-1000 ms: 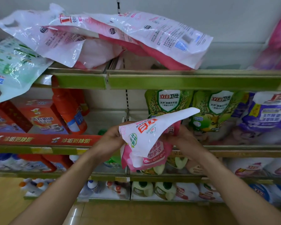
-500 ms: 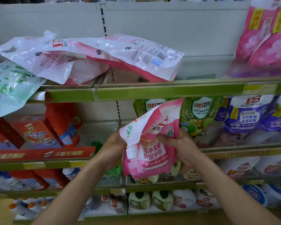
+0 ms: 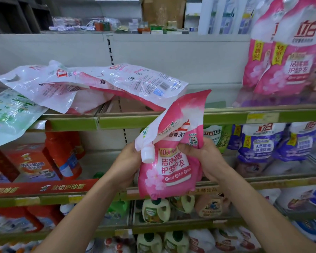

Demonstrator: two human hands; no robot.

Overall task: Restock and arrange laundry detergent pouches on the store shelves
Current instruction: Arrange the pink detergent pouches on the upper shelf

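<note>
Head view: one camera, looking at the store shelves.
Pink pouch [image 3: 171, 167]: being held upright in front of the middle shelf, its top corner folding over and reaching up past the top shelf rail [image 3: 226, 117]; white cap [image 3: 147, 155] pointing down-left.
Left hand [image 3: 126, 165]: gripping the pouch's left edge beside the cap, fingers wrapping behind and mostly hidden.
Right hand [image 3: 206, 159]: pinching the pouch's right side, thumb pressing on the front.
Flat pouches [image 3: 117, 83]: lying on the top shelf, overhanging its rail.
Upright pink pouches [image 3: 288, 57]: standing at top right.
Purple pouches [image 3: 261, 143]: leaning on the middle shelf, right of the hands.
</note>
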